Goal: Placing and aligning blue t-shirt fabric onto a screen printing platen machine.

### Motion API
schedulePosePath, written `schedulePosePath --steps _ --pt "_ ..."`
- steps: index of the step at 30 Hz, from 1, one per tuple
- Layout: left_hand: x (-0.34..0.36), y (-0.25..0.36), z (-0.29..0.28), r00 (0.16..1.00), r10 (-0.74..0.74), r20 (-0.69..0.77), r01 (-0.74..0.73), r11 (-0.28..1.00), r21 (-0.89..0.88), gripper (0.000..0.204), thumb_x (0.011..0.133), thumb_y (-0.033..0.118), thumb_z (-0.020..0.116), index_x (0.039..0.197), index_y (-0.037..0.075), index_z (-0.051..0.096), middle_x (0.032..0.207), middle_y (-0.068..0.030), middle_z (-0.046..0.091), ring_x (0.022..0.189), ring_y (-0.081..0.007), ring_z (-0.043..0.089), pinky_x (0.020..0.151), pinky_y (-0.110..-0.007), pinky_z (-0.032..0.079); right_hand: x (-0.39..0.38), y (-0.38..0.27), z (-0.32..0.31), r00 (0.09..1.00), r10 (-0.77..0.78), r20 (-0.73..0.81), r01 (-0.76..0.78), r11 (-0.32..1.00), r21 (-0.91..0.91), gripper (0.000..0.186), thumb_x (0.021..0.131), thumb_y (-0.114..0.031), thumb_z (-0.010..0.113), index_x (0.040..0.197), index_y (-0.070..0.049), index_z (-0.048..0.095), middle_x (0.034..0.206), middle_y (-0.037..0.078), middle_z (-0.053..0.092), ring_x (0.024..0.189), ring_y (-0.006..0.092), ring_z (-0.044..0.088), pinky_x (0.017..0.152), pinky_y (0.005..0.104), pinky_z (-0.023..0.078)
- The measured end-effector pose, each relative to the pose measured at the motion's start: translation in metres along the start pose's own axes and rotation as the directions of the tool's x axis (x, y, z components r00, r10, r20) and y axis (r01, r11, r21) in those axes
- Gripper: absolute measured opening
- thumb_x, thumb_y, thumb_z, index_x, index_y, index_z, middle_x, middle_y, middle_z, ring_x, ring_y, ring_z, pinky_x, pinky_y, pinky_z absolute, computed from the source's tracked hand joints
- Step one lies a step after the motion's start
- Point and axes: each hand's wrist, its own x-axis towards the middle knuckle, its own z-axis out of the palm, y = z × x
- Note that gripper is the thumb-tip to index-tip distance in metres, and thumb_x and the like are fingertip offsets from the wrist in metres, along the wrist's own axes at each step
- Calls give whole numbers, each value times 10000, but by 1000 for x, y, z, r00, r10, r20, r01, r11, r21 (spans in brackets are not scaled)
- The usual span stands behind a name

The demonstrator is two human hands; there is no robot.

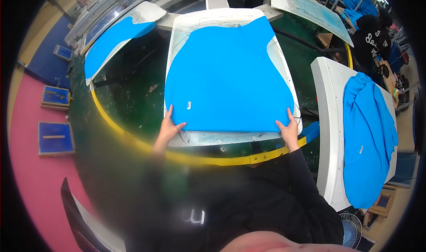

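Note:
A bright blue fabric piece (226,74) with a small white label lies spread on a pale, rounded-corner board (217,138) in front of me. Both my hands rest at its lower corners. My left hand (167,127) has thumb and forefinger spread apart on the left corner, the thumb pointing inward along the bottom edge. My right hand (287,130) mirrors this at the right corner, forefinger up the side, thumb inward. Their other fingers are partly hidden.
A curved yellow rail (226,161) rings the station. Other boards hold blue fabric at left (104,45) and right (368,138). A person in black (370,36) is at the upper right. Framed screens (57,136) lie at the left; a fan (350,230) stands at the lower right.

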Motion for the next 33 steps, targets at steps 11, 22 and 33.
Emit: schedulePosePath --steps 11,22,33 --pt "-10 -7 -6 999 44 21 -44 999 -17 938 704 -65 714 1449 44 155 1398 -252 315 693 -128 596 508 -238 525 -8 9 -3 999 -44 21 45 996 -83 742 736 54 675 1387 24 320 1302 206 474 1127 227 520 935 304 430" --pt "-15 -18 -9 998 58 -9 -58 996 73 931 707 -62 709 1452 65 167 1415 -223 304 720 -133 606 513 -237 527 -10 25 -3 992 -126 26 129 957 -260 746 732 26 689 1388 -2 334 1315 209 460 1180 258 484 983 326 391" --pt "-24 -47 14 985 58 -165 -79 989 -126 645 756 -14 694 1335 11 410 1195 -138 507 723 -104 602 523 -216 520 -15 37 7 964 -266 15 250 887 -388 651 745 10 679 1342 -36 425 1103 110 530 784 137 573 692 224 483"
